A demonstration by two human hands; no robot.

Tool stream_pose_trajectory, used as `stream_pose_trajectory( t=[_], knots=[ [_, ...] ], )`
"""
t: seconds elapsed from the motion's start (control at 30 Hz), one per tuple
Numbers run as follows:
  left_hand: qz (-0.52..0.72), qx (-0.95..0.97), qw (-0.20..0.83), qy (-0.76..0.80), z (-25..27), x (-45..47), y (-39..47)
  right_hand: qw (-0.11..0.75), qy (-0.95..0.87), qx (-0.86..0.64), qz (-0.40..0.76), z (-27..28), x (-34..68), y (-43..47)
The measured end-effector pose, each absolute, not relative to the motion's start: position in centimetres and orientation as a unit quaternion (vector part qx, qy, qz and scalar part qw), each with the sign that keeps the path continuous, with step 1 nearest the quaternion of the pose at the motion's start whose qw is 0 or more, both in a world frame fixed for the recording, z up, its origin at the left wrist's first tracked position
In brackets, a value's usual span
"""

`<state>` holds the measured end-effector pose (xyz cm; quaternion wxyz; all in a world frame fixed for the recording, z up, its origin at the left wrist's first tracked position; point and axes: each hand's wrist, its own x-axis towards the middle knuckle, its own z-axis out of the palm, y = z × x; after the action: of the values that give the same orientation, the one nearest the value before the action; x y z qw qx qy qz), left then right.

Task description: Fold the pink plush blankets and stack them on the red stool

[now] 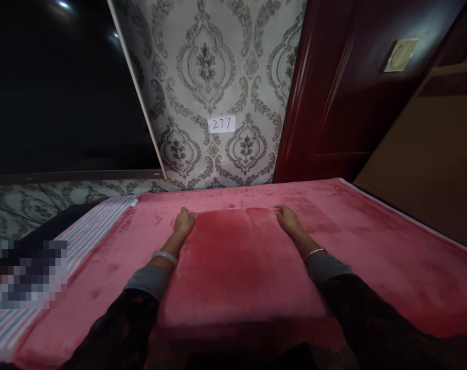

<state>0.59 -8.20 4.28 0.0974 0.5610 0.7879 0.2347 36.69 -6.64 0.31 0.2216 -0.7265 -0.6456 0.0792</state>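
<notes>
Red cloth (237, 262) stretched between both hands, over middle of pink surface (376, 252), well short of its left and right edges. Left hand (184, 222) pinches cloth's far left corner; right hand (287, 220) pinches far right corner (bracelet (165, 256) on each wrist). Striped fabric (98, 226) along surface's left edge. Beyond far edge: patterned wall (206, 67), white label (221, 124) reading 277, dark screen (59, 97) toward far left corner.

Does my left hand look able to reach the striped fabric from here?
Likely yes: only the pink cover seems to lie between your left hand and the striped fabric, though that hand appears to be pinching the red cloth.
</notes>
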Motion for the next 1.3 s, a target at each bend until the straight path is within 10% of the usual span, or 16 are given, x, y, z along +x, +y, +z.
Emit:
stream_pose_trajectory(
  t=[0.33,0.7,1.3],
  knots=[
    [0.158,0.67,0.045,0.724,9.2,4.3,-8.2,0.177,-0.704,-0.686,0.034,4.7,32.8,-7.6],
    [0.054,0.806,-0.069,0.585,1.0,11.4,-11.4,0.123,-0.782,-0.611,-0.016,0.4,27.3,-10.9],
    [0.044,0.657,0.021,0.753,4.0,3.2,-10.0,0.123,-0.657,-0.743,0.036,-0.2,34.4,-9.8]
  ],
)
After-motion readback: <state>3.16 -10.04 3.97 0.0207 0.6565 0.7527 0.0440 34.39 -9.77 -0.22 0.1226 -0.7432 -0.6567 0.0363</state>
